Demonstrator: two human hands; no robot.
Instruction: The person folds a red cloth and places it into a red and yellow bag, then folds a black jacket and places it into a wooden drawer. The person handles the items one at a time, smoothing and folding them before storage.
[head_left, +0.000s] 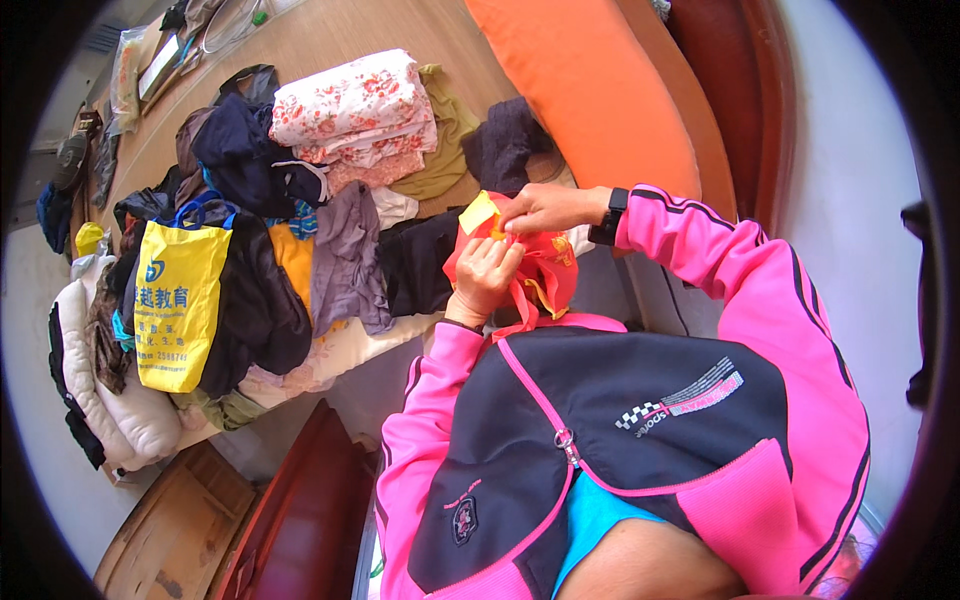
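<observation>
My left hand (486, 274) pinches the gathered top of a red fabric bag (551, 277) with yellow trim and a yellow flap (475, 213). From the right, my right hand (546, 208), with a black watch on its wrist, grips the same bunched red fabric close to the left fingers. A red strap (521, 307) hangs down in front of my jacket. What lies inside the folds cannot be seen. Just beyond the left hand are a black garment (420, 262) and a crumpled grey-purple garment (349, 259).
A yellow bag (180, 307) bearing writing lies on heaped clothes at left. Folded floral fabric (356, 105) rests on the wooden surface (337, 26). An orange cushion-like piece (600, 90) is at upper right. Below the bed-like edge stand a red panel (300, 495) and a wooden cabinet (176, 517).
</observation>
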